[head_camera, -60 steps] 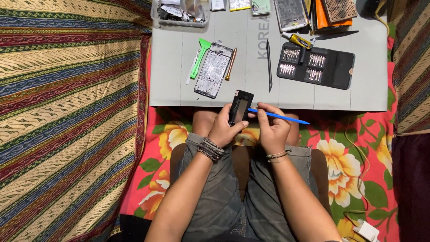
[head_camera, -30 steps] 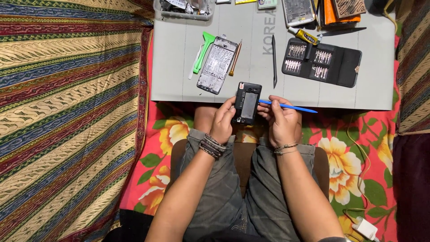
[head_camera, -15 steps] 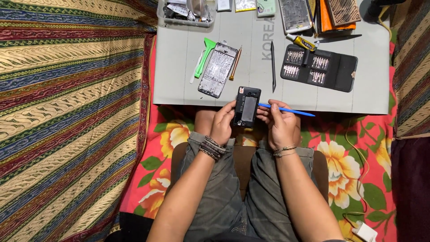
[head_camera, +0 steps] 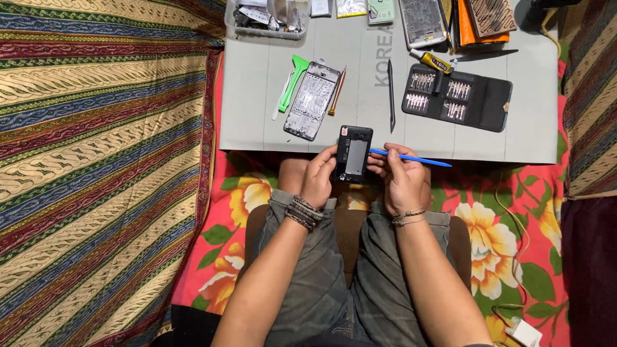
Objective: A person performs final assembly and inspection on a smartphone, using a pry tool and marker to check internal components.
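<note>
Over the grey work mat's (head_camera: 257, 122) near edge, my left hand (head_camera: 319, 178) grips the black opened phone (head_camera: 353, 154); my right hand (head_camera: 403, 180) pinches the blue plastic pry tool (head_camera: 411, 157). I'd pry shallowly, phone steady.

Yellow-labelled glue tube (head_camera: 432, 61) – above black bit case (head_camera: 457, 96).

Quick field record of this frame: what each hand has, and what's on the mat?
left hand: holds black phone, back open
right hand: holds blue pry tool, tip at phone's edge
mat: grey, ahead of knees
on mat: green pry tool, phone frame, bit case open, glue tube, parts tray
</note>
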